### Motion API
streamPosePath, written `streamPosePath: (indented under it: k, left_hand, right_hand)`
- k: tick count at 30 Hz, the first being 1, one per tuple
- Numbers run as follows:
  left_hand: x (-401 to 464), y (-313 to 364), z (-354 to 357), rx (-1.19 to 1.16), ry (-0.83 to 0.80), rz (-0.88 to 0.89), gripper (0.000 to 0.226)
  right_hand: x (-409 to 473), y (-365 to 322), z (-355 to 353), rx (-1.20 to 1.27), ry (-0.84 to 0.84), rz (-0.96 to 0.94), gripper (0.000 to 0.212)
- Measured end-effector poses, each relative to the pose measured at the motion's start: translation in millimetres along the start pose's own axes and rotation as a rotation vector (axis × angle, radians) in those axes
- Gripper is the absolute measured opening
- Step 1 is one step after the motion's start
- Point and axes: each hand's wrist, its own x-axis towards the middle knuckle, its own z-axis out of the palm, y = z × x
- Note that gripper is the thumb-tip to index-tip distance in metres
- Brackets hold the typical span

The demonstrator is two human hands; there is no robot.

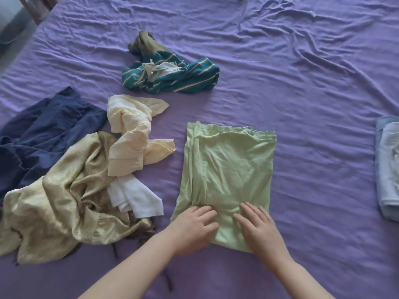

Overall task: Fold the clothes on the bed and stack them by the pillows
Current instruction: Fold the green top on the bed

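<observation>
A light green garment [228, 169] lies folded into a rough rectangle on the purple bed sheet [302, 83]. Both hands rest on its near edge. My left hand [194, 227] lies on the near left corner with fingers slightly bent and pressing the cloth. My right hand [259, 227] lies flat on the near right part, fingers straight. Unfolded clothes lie to the left: a gold satin garment [58, 203], a dark blue garment [43, 130], a cream garment [131, 134] and a white piece [133, 197]. Farther back sits a crumpled teal striped garment [172, 74].
A folded stack of pale blue and white clothes [388, 167] sits at the right edge of view. The bed's left edge and some furniture [36, 7] show at the top left. No pillows are in view.
</observation>
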Motion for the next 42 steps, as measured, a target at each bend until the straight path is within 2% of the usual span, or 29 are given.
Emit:
streamPosePath:
  k: [1, 3, 6, 8, 11, 13, 15, 18, 21, 24, 27, 29, 31, 33, 36, 39, 42]
  left_hand:
    - [0.6, -1.8, 2.4, -0.024, -0.014, -0.004, 0.059]
    - [2.4, -1.9, 2.9, -0.060, -0.026, -0.009, 0.074]
    - [7.0, 1.8, 0.3, -0.068, -0.060, -0.060, 0.077]
    - [10.7, 4.8, -2.7, -0.052, -0.014, -0.082, 0.066]
    - [13.5, 6.6, -2.2, -0.092, 0.166, -0.068, 0.037]
    - [15.3, 6.4, -3.7, -0.184, 0.189, -0.087, 0.028]
    - [16.1, 5.6, -8.1, -0.343, 0.178, -0.197, 0.015]
    - [16.2, 3.3, -18.7, -0.500, 0.138, -0.365, 0.013]
    - [18.1, 10.9, -34.1, -0.563, 0.155, -0.393, 0.010]
    - [20.2, 23.8, -46.9, -0.460, 0.204, -0.417, 0.021]
    - [19.1, 43.5, -56.4, -0.281, 0.094, -0.344, 0.056]
    - [15.6, 60.0, -56.7, -0.133, 0.056, -0.265, 0.053]
    - [8.1, 79.3, -54.4, 0.020, 0.048, -0.175, 0.036]
    - [0.0, 96.5, -47.7, 0.064, 0.125, -0.155, 0.035]
    - [-12.3, 118.0, -35.3, -0.206, 0.201, -0.136, 0.026]
    - [-21.6, 136.0, -33.3, -0.533, 0.189, -0.260, 0.016]
    - [-29.0, 153.9, -36.9, -0.759, 0.191, -0.411, 0.030]
  right_hand:
    - [-4.9, -1.1, 2.1, 0.065, 0.004, 0.030, 0.022]
    - [-11.0, -2.7, 3.8, 0.172, -0.039, 0.088, 0.026]
    - [-16.0, -2.0, 4.6, 0.177, -0.143, 0.099, 0.045]
    - [-16.8, -0.8, 4.1, 0.143, -0.179, 0.075, 0.051]
    - [-19.0, 1.3, 1.1, 0.094, -0.161, 0.029, 0.050]
    - [-18.7, 1.6, -2.1, 0.071, -0.138, -0.001, 0.049]
    - [-18.2, 3.5, -6.3, 0.082, -0.069, -0.021, 0.046]
    - [-19.9, 7.3, -23.9, 0.233, 0.058, 0.075, 0.043]
    - [-23.3, 8.2, -58.0, 0.335, 0.110, 0.153, 0.038]
    - [-26.3, 13.3, -93.6, 0.388, 0.137, 0.143, 0.024]
    - [-38.0, 26.8, -123.4, 0.401, 0.032, 0.179, 0.017]
    - [-54.0, 35.2, -135.0, 0.410, -0.038, 0.198, 0.016]
    - [-75.1, 38.9, -140.2, 0.411, -0.106, 0.225, 0.015]
    - [-97.6, 38.9, -140.7, 0.414, -0.168, 0.271, 0.013]
    - [-131.1, 37.0, -139.2, 0.472, -0.242, 0.376, 0.011]
    - [-159.0, 35.1, -144.0, 0.617, -0.198, 0.529, 0.022]
    - [-179.8, 32.8, -148.2, 0.752, -0.144, 0.626, 0.028]
